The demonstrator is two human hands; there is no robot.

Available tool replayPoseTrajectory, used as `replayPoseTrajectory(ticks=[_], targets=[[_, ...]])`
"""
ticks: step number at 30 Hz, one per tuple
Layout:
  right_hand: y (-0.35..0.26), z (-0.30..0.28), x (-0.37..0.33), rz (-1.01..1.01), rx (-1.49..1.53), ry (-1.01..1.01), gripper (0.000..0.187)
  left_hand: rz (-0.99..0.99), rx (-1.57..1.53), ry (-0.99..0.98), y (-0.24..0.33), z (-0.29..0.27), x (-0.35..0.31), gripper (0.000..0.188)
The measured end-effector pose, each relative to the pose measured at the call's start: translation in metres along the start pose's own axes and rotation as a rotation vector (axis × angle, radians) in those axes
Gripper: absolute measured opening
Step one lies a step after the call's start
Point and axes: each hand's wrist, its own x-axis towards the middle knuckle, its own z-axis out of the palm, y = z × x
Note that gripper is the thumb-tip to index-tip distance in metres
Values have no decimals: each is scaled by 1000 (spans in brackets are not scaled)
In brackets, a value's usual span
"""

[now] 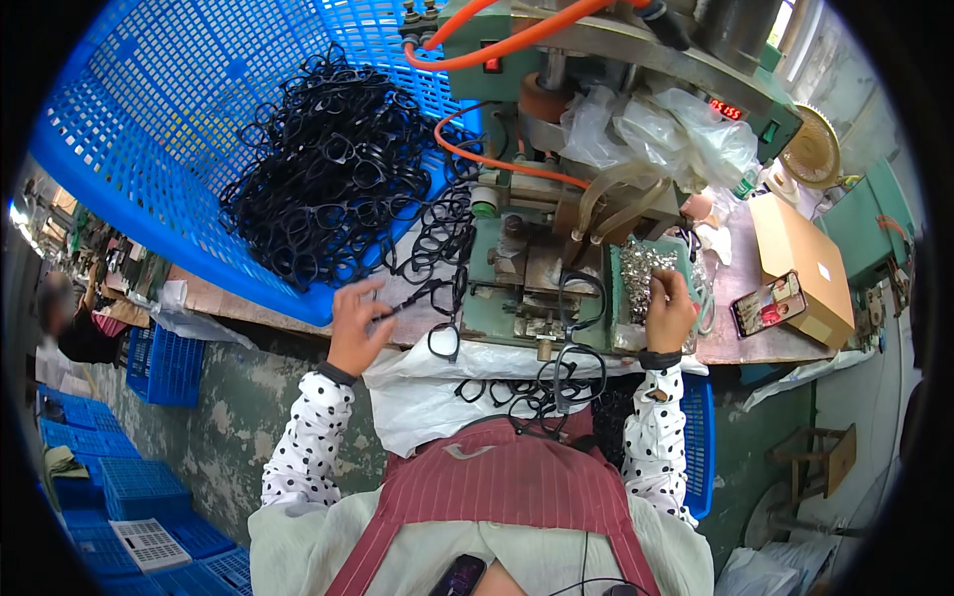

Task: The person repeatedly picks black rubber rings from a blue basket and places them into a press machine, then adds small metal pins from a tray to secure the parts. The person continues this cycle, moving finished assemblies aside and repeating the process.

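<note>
My left hand is over the table's front edge, beside the big blue basket. Its fingers are bent around the end of a thin black piece that reaches toward loose black eyeglass frames. My right hand is at a green tray of small silvery metal parts, thumb and fingertips pressed together; whatever is between them is too small to see. Between my hands stands a green bench machine, with a black eyeglass frame at its front.
Many black frames fill the blue basket at the left. More frames lie on white cloth at my lap. An orange hose crosses the machine's top. A phone leans on a cardboard box; at far left is a person.
</note>
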Motion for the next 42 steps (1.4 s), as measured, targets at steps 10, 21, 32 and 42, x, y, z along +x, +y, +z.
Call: replayPoseTrajectory(ticks=[10, 21, 32, 42], targets=[[-111, -27, 12, 214, 685, -289, 16, -240, -171, 305, 0, 108, 46, 12], [-128, -8, 9, 345, 738, -363, 46, -405, -404, 209, 58, 69, 64, 21], [-110, 1, 18, 276, 633, -187, 45, 836, -359, 41, 163, 44, 86, 39], [15, -10, 6, -63, -374, -99, 25, 803, -419, -38, 159, 67, 85, 45]])
